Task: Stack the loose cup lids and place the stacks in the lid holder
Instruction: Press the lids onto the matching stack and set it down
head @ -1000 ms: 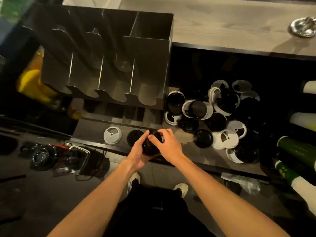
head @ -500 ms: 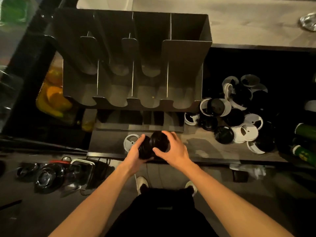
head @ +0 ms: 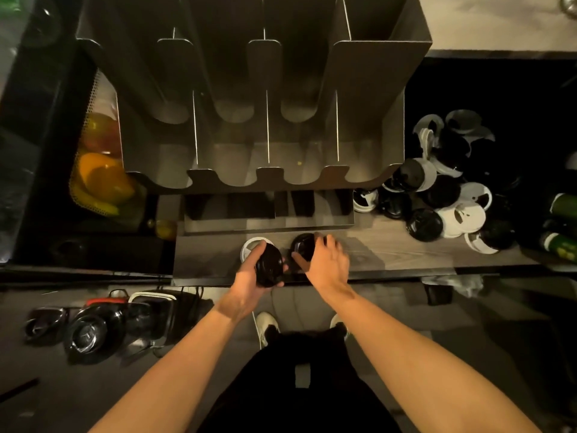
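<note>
**Both hands on black lids at the shelf's front edge**

From my remote seat I see the left hand (head: 249,276) curled round a short stack of black lids (head: 269,266), thumb on one side and fingers on the other, the stack tipped on edge just above the front lip of the wooden shelf (head: 396,250); a white lid (head: 249,247) lies flat on the shelf behind it, partly hidden by that hand.

The right hand (head: 327,260) arches over a single black lid (head: 303,244) just beside the stack — thumb against its near rim, fingers bent over its far rim; the fingers are blurred, and I cannot tell whether the lid is off the wood.

The lid holder (head: 365,89) stands at the back of the shelf, its four upright slots holding no lids that I can see.

To the right sits the pile of loose lids (head: 437,201), black and white mixed, some overlapping; bottles (head: 563,206) lie at the far right edge — and a mesh basket (head: 103,179) of yellow and orange fruit sits left of the holder.
</note>
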